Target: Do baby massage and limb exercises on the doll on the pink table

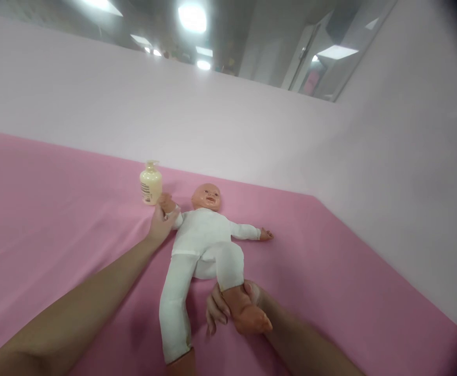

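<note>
A baby doll (201, 230) with a white cloth body lies on its back, head toward the wall. My left hand (161, 223) is closed around the doll's forearm on the left side, just below its small hand. With my right hand (232, 303) I grip the ankle of the leg on the right from beneath. That leg is bent at the knee and raised, its foot (252, 317) pointing to the lower right. The other leg (176, 308) stretches straight toward me. The doll's other arm (246, 231) lies out to the right, untouched.
A cream pump bottle (151, 184) stands just beyond my left hand, close to the doll's raised hand. Pink sheeting (64, 209) covers the surface. A pale wall (213, 120) rises behind it, with a reflective glass panel (236, 36) above. Another wall (400, 183) borders the right side.
</note>
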Demonstrator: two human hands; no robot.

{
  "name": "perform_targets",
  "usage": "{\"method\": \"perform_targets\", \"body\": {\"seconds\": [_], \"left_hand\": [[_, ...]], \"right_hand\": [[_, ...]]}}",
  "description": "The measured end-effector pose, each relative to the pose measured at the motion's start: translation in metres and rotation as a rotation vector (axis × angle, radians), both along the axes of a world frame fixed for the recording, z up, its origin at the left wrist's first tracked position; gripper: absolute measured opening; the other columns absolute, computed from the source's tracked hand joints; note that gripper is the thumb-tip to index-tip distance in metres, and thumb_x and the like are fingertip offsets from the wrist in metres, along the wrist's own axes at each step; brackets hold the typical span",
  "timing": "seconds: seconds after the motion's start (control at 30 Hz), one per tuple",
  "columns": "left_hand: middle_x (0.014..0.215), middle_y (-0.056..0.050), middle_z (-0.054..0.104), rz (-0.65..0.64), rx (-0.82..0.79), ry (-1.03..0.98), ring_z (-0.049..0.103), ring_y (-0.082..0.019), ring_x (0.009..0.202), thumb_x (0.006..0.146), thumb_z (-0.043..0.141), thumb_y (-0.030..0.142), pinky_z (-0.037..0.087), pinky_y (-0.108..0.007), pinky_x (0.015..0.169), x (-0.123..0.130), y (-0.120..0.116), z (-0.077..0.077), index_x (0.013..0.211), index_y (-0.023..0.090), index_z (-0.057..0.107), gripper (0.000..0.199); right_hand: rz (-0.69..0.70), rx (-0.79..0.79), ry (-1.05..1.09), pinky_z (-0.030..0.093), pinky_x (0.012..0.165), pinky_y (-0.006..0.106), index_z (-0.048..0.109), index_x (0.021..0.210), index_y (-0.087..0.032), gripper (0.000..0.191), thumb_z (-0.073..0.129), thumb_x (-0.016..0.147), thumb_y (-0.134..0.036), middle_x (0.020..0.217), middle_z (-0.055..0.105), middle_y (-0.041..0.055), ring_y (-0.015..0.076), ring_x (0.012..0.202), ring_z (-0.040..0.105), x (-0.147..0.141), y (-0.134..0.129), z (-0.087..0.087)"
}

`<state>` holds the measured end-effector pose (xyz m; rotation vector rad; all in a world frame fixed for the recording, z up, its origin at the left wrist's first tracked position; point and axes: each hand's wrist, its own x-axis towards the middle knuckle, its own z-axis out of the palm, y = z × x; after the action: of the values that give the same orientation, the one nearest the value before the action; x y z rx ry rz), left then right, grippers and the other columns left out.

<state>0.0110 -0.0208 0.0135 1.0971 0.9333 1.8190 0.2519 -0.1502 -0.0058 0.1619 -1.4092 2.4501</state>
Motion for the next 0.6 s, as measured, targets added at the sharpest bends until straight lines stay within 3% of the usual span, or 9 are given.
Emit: {"method": "perform_targets", "body": {"seconds": [0.13, 0.23, 0.6], "left_hand": [[0.110, -0.008, 0.070, -0.232, 0.226, 0.540, 0.062, -0.029, 0.108, 0.070, 0.080, 0.024, 0.042, -0.047, 0.107, 0.008, -0.010, 0.001, 0.104, 0.024, 0.071, 0.035], [0.115, -0.009, 0.071, -0.302, 0.338, 0.778, 0.062, -0.031, 0.111, 0.076, 0.073, 0.029, 0.041, -0.051, 0.107, 0.011, -0.013, 0.005, 0.112, 0.027, 0.071, 0.036], [0.117, -0.007, 0.070, -0.271, 0.466, 0.993, 0.061, -0.030, 0.111, 0.083, 0.065, 0.027, 0.041, -0.047, 0.102, 0.009, -0.014, 0.005, 0.122, 0.031, 0.067, 0.040]], "right_hand": [[-0.271, -0.216, -0.035, 0.053, 0.078, 0.042, 0.054, 0.072, -0.017, 0.072, 0.033, 0.082, -0.085, 0.070, 0.048, 0.0012, 0.0201, 0.076, 0.059, -0.004, 0.007, 0.003], [-0.403, -0.322, -0.156, 0.053, 0.075, 0.040, 0.052, 0.070, -0.018, 0.077, 0.023, 0.082, -0.088, 0.069, 0.045, 0.0004, 0.0198, 0.076, 0.058, -0.001, 0.006, 0.012], [-0.439, -0.342, -0.203, 0.050, 0.074, 0.036, 0.052, 0.069, -0.017, 0.074, 0.027, 0.085, -0.085, 0.071, 0.046, 0.0004, 0.0189, 0.075, 0.058, -0.004, 0.006, 0.016]]}}
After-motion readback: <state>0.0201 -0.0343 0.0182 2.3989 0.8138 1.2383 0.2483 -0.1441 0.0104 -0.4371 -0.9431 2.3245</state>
